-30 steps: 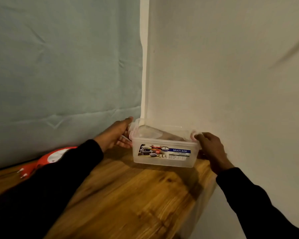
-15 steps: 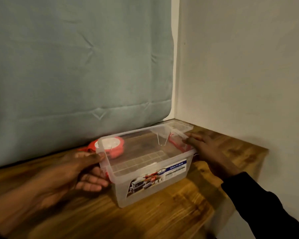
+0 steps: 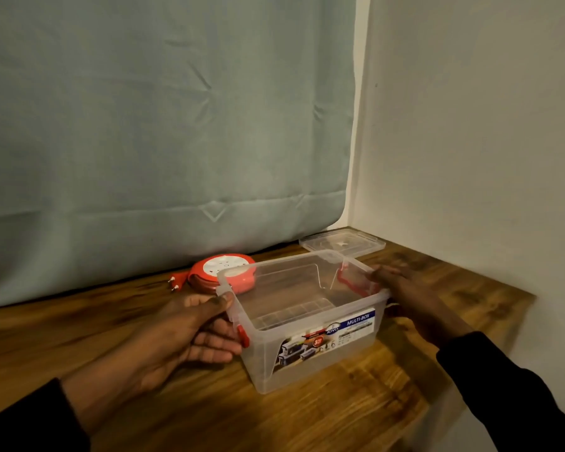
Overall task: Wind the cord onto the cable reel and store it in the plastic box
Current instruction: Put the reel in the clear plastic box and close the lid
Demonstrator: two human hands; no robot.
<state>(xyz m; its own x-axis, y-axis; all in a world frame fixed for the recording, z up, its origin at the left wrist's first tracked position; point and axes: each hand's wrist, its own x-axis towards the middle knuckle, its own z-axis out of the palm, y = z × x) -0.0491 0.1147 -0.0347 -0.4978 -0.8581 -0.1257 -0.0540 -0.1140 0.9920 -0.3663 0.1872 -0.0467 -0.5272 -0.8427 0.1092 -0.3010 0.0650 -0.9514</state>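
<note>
A clear plastic box [image 3: 320,360] with red clips and a "MULTI-BOX" label stands open and empty on the wooden table [image 3: 323,415]. My left hand [image 3: 193,331] grips its left end, thumb on the rim and fingers curled against the wall. My right hand [image 3: 405,291] holds the right end at the rim, a little blurred. The red cable reel [image 3: 216,270] with a white socket face lies behind the box's left corner, its cord wound in and its red plug [image 3: 176,283] resting beside it.
The box's clear lid [image 3: 343,243] lies flat in the back right corner of the table. A teal curtain [image 3: 160,125] hangs behind the table and a white wall [image 3: 470,141] stands to the right. The table's right edge drops off near the wall.
Both hands have pulled the box from the corner toward me and left. The lid now lies separately in the corner, and the reel shows behind the box.
</note>
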